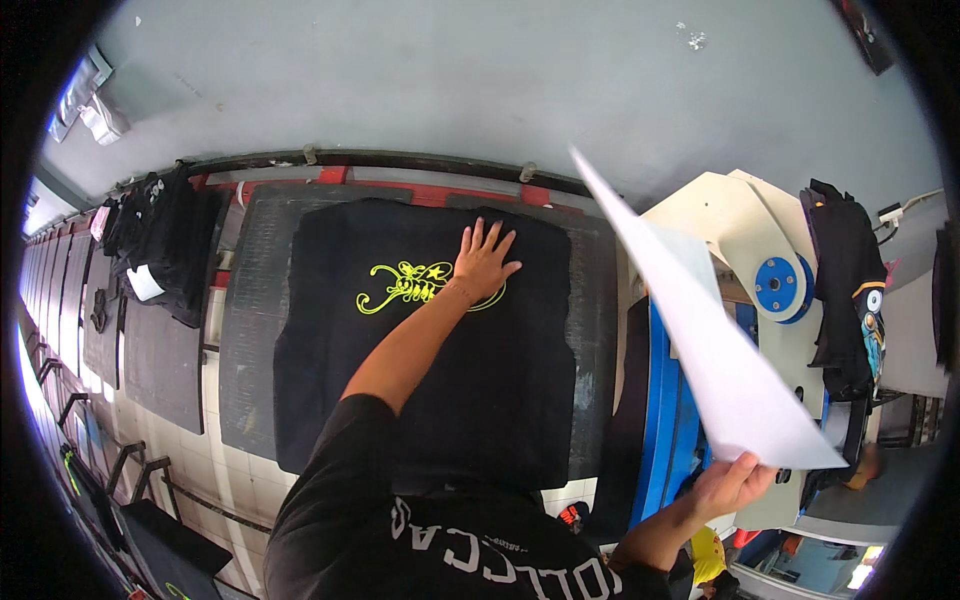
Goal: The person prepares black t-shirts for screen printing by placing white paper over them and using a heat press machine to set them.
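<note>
Black cloth [500, 400] lies flat on dark desk [248, 330], between its side edges; grey wall [430, 85] beyond.
Left hand [482, 266]: fingers spread open on cloth, over yellow print [405, 290]. Right hand [732, 487]: fingers gripping white sheet [712, 350] near blue-and-cream machine [662, 410].

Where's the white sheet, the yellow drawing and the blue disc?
White sheet [712, 360], head view: its middle.
Yellow drawing [411, 289], head view: its striped body.
Blue disc [777, 285], head view: its center.

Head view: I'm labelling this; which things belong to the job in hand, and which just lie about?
In use: yellow-printed black cloth, under left hand; white sheet, in right hand; dark board beneath.

Apparently lying about: dark garments, left; black garment, right.
</note>
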`<state>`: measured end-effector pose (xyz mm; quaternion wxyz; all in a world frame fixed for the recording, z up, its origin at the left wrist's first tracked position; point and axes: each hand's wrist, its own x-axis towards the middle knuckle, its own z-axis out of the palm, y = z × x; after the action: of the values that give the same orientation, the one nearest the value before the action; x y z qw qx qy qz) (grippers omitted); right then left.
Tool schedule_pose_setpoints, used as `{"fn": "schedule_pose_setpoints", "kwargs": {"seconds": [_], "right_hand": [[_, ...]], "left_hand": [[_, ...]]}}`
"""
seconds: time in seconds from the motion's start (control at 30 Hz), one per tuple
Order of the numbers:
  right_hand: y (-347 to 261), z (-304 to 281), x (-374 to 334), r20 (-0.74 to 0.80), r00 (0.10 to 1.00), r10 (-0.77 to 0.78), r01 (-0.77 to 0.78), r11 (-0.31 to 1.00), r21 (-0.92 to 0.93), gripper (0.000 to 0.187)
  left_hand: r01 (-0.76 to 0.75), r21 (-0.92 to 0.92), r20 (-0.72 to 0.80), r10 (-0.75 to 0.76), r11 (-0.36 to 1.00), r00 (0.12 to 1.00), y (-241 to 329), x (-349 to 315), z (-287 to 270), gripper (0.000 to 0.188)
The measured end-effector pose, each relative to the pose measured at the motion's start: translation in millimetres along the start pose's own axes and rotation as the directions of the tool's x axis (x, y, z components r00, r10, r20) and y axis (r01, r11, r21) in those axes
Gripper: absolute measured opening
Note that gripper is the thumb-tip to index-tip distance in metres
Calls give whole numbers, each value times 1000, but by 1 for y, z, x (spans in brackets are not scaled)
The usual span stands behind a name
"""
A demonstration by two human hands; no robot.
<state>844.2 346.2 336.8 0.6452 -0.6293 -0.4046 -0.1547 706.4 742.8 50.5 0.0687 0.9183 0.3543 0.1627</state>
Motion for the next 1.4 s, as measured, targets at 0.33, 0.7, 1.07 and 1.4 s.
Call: {"fn": "schedule_pose_setpoints", "kwargs": {"seconds": [0.33, 0.7, 1.07, 1.4], "right_hand": [[-47, -80, -50, -179, 978, 110, -129, 986, -102, 48], [-56, -118, -72, 140, 974, 176, -194, 972, 128, 39], [-65, -229, -100, 757, 647, -92, -388, 815, 431, 36], [-40, -342, -107, 501, 860, 101, -350, 830, 434, 34]], "left_hand": [[-6, 32, 44, 5, 999, 999, 97, -22, 6, 70], [311, -99, 272, -275, 945, 922, 201, -323, -128, 65], [-33, -869, 491, -868, -494, 73, 182, -492, 47, 114], [-316, -752, 496, -812, -579, 307, 256, -482, 55, 64]]}}
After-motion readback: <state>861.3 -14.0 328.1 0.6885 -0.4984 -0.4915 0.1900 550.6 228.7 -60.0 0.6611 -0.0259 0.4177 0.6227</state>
